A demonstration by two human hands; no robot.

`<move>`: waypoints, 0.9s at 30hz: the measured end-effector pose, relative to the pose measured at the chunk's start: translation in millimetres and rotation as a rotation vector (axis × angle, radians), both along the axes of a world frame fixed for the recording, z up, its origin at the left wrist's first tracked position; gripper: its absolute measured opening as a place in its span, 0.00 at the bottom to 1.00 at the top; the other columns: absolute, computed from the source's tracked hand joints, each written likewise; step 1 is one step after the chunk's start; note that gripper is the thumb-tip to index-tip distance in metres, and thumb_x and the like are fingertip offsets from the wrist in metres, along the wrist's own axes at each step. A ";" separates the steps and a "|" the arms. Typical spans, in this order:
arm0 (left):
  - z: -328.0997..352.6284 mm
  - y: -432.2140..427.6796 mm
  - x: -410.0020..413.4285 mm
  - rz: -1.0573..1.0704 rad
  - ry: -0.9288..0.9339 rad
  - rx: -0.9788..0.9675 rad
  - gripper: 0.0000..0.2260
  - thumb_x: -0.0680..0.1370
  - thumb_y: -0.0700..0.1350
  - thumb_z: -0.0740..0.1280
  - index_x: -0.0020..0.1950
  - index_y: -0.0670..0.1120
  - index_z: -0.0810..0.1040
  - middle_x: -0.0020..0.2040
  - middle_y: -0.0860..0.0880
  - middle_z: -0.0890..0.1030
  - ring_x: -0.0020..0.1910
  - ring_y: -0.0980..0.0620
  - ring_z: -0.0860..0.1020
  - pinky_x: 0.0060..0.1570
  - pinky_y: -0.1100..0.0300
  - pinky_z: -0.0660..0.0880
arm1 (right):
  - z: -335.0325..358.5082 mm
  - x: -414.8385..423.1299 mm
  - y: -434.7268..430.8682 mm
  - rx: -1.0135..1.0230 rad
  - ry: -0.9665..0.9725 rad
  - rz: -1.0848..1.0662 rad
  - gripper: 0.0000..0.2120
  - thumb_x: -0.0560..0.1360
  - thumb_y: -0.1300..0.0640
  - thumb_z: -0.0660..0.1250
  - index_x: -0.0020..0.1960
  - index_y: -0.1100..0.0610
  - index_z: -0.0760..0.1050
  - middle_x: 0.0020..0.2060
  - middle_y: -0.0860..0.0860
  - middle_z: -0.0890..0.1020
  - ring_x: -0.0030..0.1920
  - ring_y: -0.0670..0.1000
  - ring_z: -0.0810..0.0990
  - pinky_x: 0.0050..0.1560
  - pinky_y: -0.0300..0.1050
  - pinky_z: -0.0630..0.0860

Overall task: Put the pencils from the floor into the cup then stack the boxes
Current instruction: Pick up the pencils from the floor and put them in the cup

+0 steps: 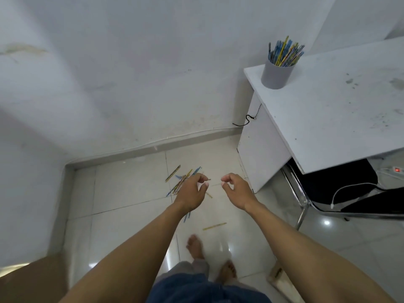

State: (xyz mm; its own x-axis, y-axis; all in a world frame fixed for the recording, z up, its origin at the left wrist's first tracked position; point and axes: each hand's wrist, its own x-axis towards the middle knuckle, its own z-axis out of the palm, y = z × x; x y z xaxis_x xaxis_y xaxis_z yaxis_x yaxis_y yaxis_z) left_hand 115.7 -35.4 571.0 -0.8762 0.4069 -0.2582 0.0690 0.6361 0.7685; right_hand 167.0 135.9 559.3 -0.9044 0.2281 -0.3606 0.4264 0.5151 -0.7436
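Observation:
Several coloured pencils [179, 184] lie scattered on the white floor tiles near the wall, partly hidden behind my left hand. A single yellow pencil [214, 226] lies closer to my feet. The grey cup [276, 73] stands on the left corner of the white desk [332, 119] and holds several pencils. My left hand [192, 191] hovers over the pile with fingers loosely curled and nothing in it. Just right of it, my right hand [235, 189] is also loosely curled and holds nothing. A pale box edge [279, 279] shows at the lower right, mostly hidden by my right arm.
The wall and skirting close off the far side and the left. A black chair [341, 184] with a metal frame sits under the desk, with a white cable and a power strip [396, 170] beside it. A brown surface [24, 281] fills the bottom left corner.

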 end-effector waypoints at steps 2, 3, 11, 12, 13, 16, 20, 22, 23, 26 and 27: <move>-1.5 -8.4 9.0 0.000 -0.010 -0.034 0.07 0.80 0.47 0.62 0.55 0.46 0.75 0.55 0.49 0.79 0.56 0.51 0.75 0.58 0.59 0.71 | -3.9 8.8 -7.4 -0.019 -0.025 0.010 0.08 0.79 0.53 0.62 0.56 0.52 0.76 0.57 0.48 0.78 0.60 0.50 0.76 0.65 0.53 0.70; -2.2 -12.2 11.1 -0.001 -0.012 -0.052 0.08 0.80 0.47 0.62 0.55 0.46 0.75 0.55 0.49 0.79 0.56 0.51 0.75 0.59 0.58 0.71 | -4.1 10.5 -10.6 -0.023 -0.030 0.015 0.08 0.79 0.53 0.62 0.56 0.52 0.76 0.57 0.48 0.78 0.60 0.50 0.76 0.65 0.53 0.70; -4.0 -30.6 -1.2 -0.007 0.010 -0.090 0.08 0.79 0.47 0.63 0.56 0.47 0.75 0.56 0.49 0.78 0.58 0.50 0.75 0.60 0.55 0.71 | -3.8 6.4 -26.7 0.019 -0.083 0.028 0.11 0.79 0.49 0.63 0.60 0.50 0.74 0.60 0.48 0.75 0.63 0.50 0.73 0.67 0.52 0.68; -6.0 -32.5 -5.4 -0.022 0.019 -0.104 0.09 0.79 0.48 0.63 0.56 0.47 0.75 0.56 0.49 0.78 0.58 0.50 0.75 0.60 0.54 0.71 | -5.5 4.4 -27.6 0.043 -0.086 0.027 0.13 0.78 0.48 0.63 0.61 0.49 0.73 0.61 0.48 0.74 0.64 0.51 0.72 0.67 0.51 0.66; -8.0 -34.8 -8.9 -0.041 0.039 -0.126 0.09 0.79 0.48 0.63 0.57 0.47 0.75 0.57 0.49 0.78 0.58 0.49 0.74 0.60 0.53 0.71 | -7.5 2.8 -28.4 0.077 -0.089 0.023 0.14 0.78 0.47 0.63 0.62 0.48 0.71 0.62 0.48 0.73 0.66 0.51 0.70 0.67 0.49 0.64; -15.7 -44.5 -23.9 -0.146 0.120 -0.226 0.11 0.79 0.48 0.62 0.60 0.47 0.74 0.61 0.48 0.76 0.62 0.47 0.72 0.63 0.48 0.68 | -16.1 -3.9 -34.0 0.210 -0.086 -0.004 0.22 0.75 0.41 0.64 0.66 0.46 0.68 0.66 0.47 0.70 0.70 0.50 0.63 0.66 0.47 0.57; -29.5 -69.2 -54.8 -0.283 0.169 -0.297 0.13 0.79 0.48 0.62 0.62 0.47 0.73 0.64 0.48 0.74 0.65 0.47 0.70 0.66 0.49 0.65 | -33.9 -20.8 -54.4 0.271 -0.140 -0.053 0.30 0.73 0.37 0.64 0.72 0.47 0.63 0.69 0.48 0.66 0.74 0.50 0.56 0.71 0.49 0.51; -36.9 -83.9 -72.4 -0.343 0.141 -0.307 0.13 0.79 0.48 0.62 0.62 0.47 0.73 0.65 0.48 0.73 0.67 0.47 0.69 0.67 0.49 0.63 | -43.4 -29.4 -72.4 0.278 -0.203 -0.115 0.30 0.74 0.39 0.64 0.72 0.48 0.63 0.70 0.49 0.66 0.74 0.51 0.57 0.72 0.50 0.51; -43.3 -93.9 -85.1 -0.372 0.119 -0.308 0.13 0.79 0.48 0.62 0.63 0.47 0.73 0.66 0.48 0.73 0.67 0.47 0.68 0.68 0.49 0.63 | -51.1 -37.2 -87.4 0.271 -0.244 -0.156 0.29 0.75 0.39 0.64 0.72 0.48 0.63 0.70 0.50 0.66 0.74 0.51 0.58 0.72 0.50 0.52; -55.3 -111.6 -103.1 -0.402 0.099 -0.260 0.13 0.79 0.48 0.62 0.63 0.47 0.74 0.65 0.49 0.74 0.67 0.48 0.69 0.67 0.51 0.62 | -70.5 -48.1 -123.3 0.245 -0.321 -0.252 0.26 0.76 0.41 0.64 0.70 0.49 0.66 0.70 0.50 0.68 0.73 0.52 0.60 0.70 0.51 0.55; -66.4 -120.3 -113.5 -0.413 0.079 -0.272 0.13 0.79 0.48 0.62 0.62 0.47 0.74 0.64 0.49 0.74 0.67 0.49 0.69 0.66 0.52 0.62 | -83.2 -57.1 -138.0 0.215 -0.342 -0.287 0.25 0.76 0.42 0.64 0.70 0.49 0.67 0.69 0.50 0.69 0.73 0.52 0.61 0.69 0.52 0.56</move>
State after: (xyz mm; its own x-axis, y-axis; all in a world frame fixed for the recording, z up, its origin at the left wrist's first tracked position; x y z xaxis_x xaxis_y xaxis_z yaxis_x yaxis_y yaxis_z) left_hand 2.2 -155.6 504.6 -0.6773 0.6509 -0.3430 0.4083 0.7203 0.5607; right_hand 109.9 -2.1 476.1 -0.6323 0.5525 -0.5431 0.7745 0.4673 -0.4263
